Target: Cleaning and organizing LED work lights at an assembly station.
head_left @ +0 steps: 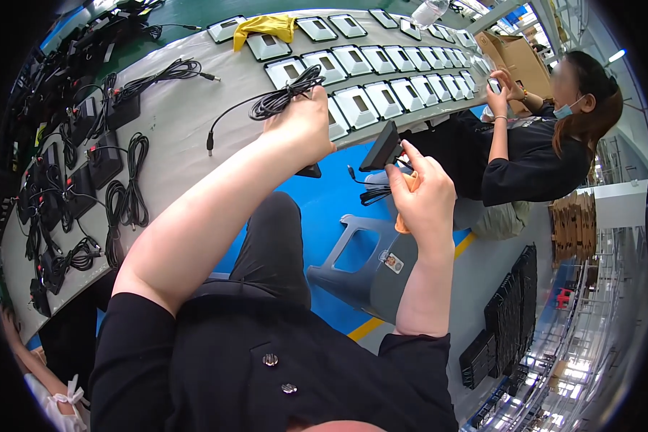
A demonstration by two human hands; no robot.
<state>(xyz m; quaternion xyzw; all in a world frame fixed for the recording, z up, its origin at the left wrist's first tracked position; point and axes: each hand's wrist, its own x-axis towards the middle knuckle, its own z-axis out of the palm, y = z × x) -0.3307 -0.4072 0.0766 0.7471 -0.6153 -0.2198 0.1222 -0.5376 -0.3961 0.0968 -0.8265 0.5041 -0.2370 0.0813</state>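
Now, left hand (304,124): your fingers pinch a coiled black cable (284,95) above the counter (187,108).
Right hand (423,193): your fingers grip a black device (381,147).

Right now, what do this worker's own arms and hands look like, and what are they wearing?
Both forearms are bare from above the elbow down. The left hand and right hand wear no gloves, and no rings or watch show. Short black sleeves end near the upper arms, part of a black top with two small round metal buttons.
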